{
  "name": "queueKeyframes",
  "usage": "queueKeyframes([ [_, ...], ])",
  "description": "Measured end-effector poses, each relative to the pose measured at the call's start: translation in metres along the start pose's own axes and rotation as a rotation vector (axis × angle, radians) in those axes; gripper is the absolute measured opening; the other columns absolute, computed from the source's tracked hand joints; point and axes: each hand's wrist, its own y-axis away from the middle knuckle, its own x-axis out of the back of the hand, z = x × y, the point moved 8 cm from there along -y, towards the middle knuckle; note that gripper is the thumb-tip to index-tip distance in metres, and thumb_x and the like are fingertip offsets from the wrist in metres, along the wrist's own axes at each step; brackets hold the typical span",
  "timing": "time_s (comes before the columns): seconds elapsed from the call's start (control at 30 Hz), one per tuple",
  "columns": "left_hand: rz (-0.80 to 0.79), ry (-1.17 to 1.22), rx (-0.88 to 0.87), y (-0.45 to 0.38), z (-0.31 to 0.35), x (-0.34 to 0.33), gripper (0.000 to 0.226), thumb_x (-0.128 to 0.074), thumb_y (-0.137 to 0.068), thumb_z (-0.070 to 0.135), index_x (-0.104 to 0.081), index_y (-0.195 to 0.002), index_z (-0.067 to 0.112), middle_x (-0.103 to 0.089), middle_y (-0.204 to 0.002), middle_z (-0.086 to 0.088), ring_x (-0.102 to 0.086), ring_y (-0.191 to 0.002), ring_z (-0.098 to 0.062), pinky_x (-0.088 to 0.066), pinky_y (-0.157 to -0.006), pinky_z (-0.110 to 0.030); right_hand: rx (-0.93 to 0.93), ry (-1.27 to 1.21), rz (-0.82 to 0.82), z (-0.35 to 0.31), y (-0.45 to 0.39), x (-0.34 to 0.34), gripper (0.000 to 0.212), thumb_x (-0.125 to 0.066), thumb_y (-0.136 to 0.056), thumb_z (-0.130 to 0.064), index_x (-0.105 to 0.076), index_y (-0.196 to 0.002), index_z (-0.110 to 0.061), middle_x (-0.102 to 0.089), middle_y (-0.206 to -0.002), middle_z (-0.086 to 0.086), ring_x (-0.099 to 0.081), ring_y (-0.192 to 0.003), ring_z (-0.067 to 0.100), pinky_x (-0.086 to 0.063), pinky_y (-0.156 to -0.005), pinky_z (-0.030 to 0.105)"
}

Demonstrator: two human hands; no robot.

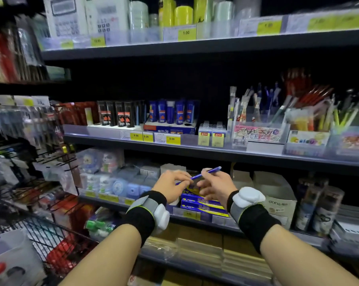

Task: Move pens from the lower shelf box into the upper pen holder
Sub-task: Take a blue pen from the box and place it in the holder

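A blue pen (207, 172) lies slanted between my two hands, tip end up to the right. My right hand (214, 187) pinches its upper part and my left hand (171, 185) touches its lower end with the fingertips. Both hands hover over the blue and yellow pen boxes (203, 204) stacked on the lower shelf. The clear pen holder (257, 129) stands on the upper shelf to the right, with several pens upright in it.
More holders with red and yellow-green pens (323, 118) stand right of the clear one. Blue and black bottles (170, 112) line the upper shelf's middle. White cartons (277, 195) sit right of the pen boxes. A wire rack (40, 182) juts out at left.
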Motion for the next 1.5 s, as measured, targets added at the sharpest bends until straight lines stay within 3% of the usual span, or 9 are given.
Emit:
queueKeyframes([
  [0.13,-0.163,0.212,0.094,0.007,0.037,0.000,0.012,-0.065,-0.089,0.022,-0.076,-0.088,0.025,-0.074,-0.099,0.001,-0.067,-0.093,-0.009,-0.049,-0.083,-0.021,0.152,0.067,0.065,-0.037,0.024,0.015,0.023,-0.057,-0.099,-0.023,-0.061,-0.100,0.000,-0.058,-0.064,0.008,-0.050,-0.047,0.018,-0.039,-0.042,0.026],
  [0.3,-0.140,0.404,0.072,0.008,0.085,0.013,0.008,-0.071,-0.084,0.008,-0.067,-0.081,0.015,-0.064,-0.063,0.001,-0.057,-0.058,-0.007,-0.048,-0.065,-0.023,0.310,0.184,0.071,-0.079,0.050,0.033,0.027,-0.067,-0.092,-0.027,-0.060,-0.077,-0.006,-0.048,-0.053,0.005,-0.043,-0.041,0.017,-0.041,-0.039,0.026],
  [0.4,-0.165,0.451,0.067,0.009,0.113,0.012,0.004,-0.071,-0.085,0.010,-0.067,-0.086,0.012,-0.072,-0.079,-0.015,-0.063,-0.062,-0.011,-0.050,-0.061,-0.021,0.356,0.201,0.055,-0.099,0.065,0.041,0.027,-0.067,-0.092,-0.027,-0.059,-0.078,-0.006,-0.045,-0.048,0.004,-0.040,-0.037,0.016,-0.038,-0.037,0.024],
  [0.57,-0.210,0.482,0.041,0.011,0.155,0.009,0.005,-0.064,-0.091,0.015,-0.066,-0.095,0.012,-0.075,-0.072,0.002,-0.067,-0.060,-0.005,-0.054,-0.059,-0.020,0.456,0.273,0.108,-0.130,0.088,0.061,0.031,-0.069,-0.090,-0.030,-0.064,-0.079,-0.001,-0.051,-0.045,0.002,-0.044,-0.034,0.018,-0.037,-0.037,0.025],
  [0.73,-0.207,0.446,-0.039,0.005,0.190,0.010,0.003,-0.063,-0.092,0.016,-0.065,-0.095,0.016,-0.073,-0.080,-0.002,-0.069,-0.069,-0.010,-0.056,-0.065,-0.025,0.546,0.328,0.133,-0.159,0.110,0.077,0.038,-0.067,-0.092,-0.029,-0.063,-0.091,0.009,-0.056,-0.057,0.014,-0.047,-0.032,0.016,-0.038,-0.036,0.026],
  [0.93,-0.190,0.394,-0.111,-0.001,0.216,0.012,0.012,-0.062,-0.093,0.017,-0.063,-0.103,0.009,-0.071,-0.082,-0.008,-0.067,-0.071,-0.013,-0.054,-0.064,-0.024,0.592,0.387,0.138,-0.186,0.134,0.095,0.033,-0.065,-0.093,-0.028,-0.065,-0.068,-0.006,-0.047,-0.043,-0.004,-0.042,-0.036,0.015,-0.040,-0.039,0.026],
  [1.13,-0.133,0.335,-0.166,-0.011,0.231,0.016,0.007,-0.058,-0.095,0.016,-0.062,-0.100,0.015,-0.073,-0.079,0.006,-0.065,-0.067,-0.002,-0.052,-0.059,-0.019,0.618,0.556,0.178,-0.211,0.134,0.112,0.037,-0.063,-0.093,-0.027,-0.067,-0.073,0.003,-0.055,-0.056,0.013,-0.050,-0.045,0.021,-0.048,-0.042,0.029],
  [1.23,-0.076,0.314,-0.187,-0.021,0.237,0.023,0.014,-0.060,-0.094,0.016,-0.063,-0.105,0.008,-0.074,-0.086,-0.003,-0.065,-0.065,-0.002,-0.052,-0.056,-0.019,0.658,0.636,0.251,-0.228,0.132,0.120,0.037,-0.064,-0.090,-0.027,-0.066,-0.070,0.005,-0.056,-0.055,0.011,-0.051,-0.046,0.020,-0.049,-0.045,0.032],
  [1.5,0.002,0.325,-0.235,-0.063,0.258,0.041,0.024,-0.059,-0.093,0.015,-0.062,-0.111,0.031,-0.069,-0.107,0.004,-0.067,-0.096,-0.014,-0.059,-0.066,-0.032,0.842,0.615,0.406,-0.279,0.123,0.134,0.023,-0.065,-0.088,-0.026,-0.077,-0.075,-0.011,-0.071,-0.061,0.012,-0.062,-0.048,0.022,-0.055,-0.052,0.036],
])
